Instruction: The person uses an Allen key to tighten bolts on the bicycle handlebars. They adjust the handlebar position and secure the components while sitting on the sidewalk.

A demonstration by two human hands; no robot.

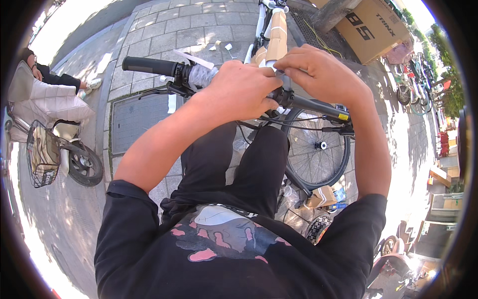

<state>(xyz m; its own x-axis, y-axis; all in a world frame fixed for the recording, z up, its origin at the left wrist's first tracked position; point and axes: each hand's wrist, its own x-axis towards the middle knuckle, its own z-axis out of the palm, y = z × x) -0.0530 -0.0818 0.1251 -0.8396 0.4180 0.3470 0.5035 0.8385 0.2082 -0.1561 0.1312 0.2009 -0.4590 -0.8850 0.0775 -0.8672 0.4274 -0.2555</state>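
Note:
A bicycle handlebar (313, 106) crosses in front of me, with a black rubber grip (149, 66) at its left end and clear plastic wrap (201, 75) beside it. My left hand (244, 92) is closed over the middle, by the stem; its curled fingers hide what they hold. My right hand (316, 72) comes from the other side, thumb and fingers pinched close to my left fingertips. Whatever is in that pinch is too small to make out. Just beyond both hands, brown cardboard wrapping (277, 37) covers a frame tube.
A bicycle wheel (321, 145) lies right of my knees, near a small cardboard piece (322, 197). Ahead right, a large cardboard box (373, 30) stands by a trunk (333, 15). A scooter (82, 162) and a seated person (55, 77) are at left. White scraps litter the paving.

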